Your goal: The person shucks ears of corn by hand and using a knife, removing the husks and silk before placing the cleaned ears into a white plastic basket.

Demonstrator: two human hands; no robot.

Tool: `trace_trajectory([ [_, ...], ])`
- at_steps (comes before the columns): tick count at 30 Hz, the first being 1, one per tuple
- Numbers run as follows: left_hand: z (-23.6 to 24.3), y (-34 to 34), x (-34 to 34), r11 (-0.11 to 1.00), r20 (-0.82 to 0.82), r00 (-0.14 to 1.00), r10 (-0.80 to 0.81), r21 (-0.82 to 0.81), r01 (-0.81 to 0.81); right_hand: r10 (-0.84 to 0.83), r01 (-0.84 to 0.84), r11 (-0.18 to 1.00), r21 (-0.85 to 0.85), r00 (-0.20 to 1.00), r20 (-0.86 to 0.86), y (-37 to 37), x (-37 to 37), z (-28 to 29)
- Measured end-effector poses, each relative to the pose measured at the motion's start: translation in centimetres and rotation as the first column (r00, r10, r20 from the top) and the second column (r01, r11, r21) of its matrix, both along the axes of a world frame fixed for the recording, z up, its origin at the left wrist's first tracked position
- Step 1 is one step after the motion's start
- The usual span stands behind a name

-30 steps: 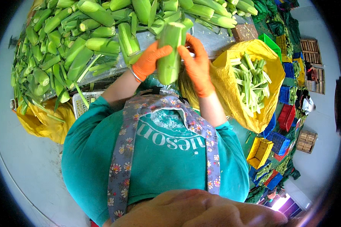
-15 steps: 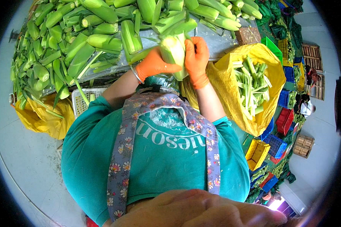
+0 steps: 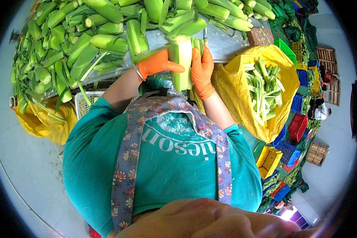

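Note:
An ear of green corn (image 3: 180, 61) stands upright between my orange-gloved hands, its pale cut end upward. My left hand (image 3: 158, 63) wraps round its left side, thumb lying across the front. My right hand (image 3: 203, 71) is closed on the ear's right side, fingers and thumb against a lighter strip of husk beside it. Behind them, a large pile of unhusked corn (image 3: 79, 47) covers much of the metal table (image 3: 226, 43). Just right of my hands, a yellow sack (image 3: 230, 103) holds pale green cut husk pieces (image 3: 261, 91).
At the left are a second yellow sack (image 3: 47, 121) and a white plastic crate (image 3: 83, 101) below the table's edge. A brown block (image 3: 260, 37) lies by the table's right end. Farther right stand coloured crates (image 3: 297, 127), wooden pallets (image 3: 317, 152) and distant people (image 3: 321, 111).
The ear has turned from darker outer leaves to paler husk facing me. My right hand's fingers have moved from spread round its upper part to closed along its right side.

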State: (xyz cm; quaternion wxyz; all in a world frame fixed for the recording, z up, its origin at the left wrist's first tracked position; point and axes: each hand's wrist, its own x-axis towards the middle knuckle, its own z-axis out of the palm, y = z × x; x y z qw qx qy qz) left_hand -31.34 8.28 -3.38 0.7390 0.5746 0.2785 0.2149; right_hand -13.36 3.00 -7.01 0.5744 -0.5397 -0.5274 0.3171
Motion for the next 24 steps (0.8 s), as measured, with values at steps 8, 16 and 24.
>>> trace_trajectory([
  [8,-0.9,0.9,0.1,0.988,0.245,0.963,0.112,0.075,-0.134,-0.080,-0.043,0.972,-0.232,0.866,-0.494,-0.1,0.8,3.2],
  [16,-2.3,-3.6,4.3,0.746,0.206,0.809,0.550,0.315,-0.587,-0.118,0.084,0.975,-0.208,0.980,-0.160,-0.8,0.5,1.2],
  [24,-1.3,0.0,2.8,0.925,0.142,0.914,0.380,-0.030,-0.380,-0.058,-0.226,0.921,-0.317,0.725,-0.687,-1.5,1.2,3.8],
])
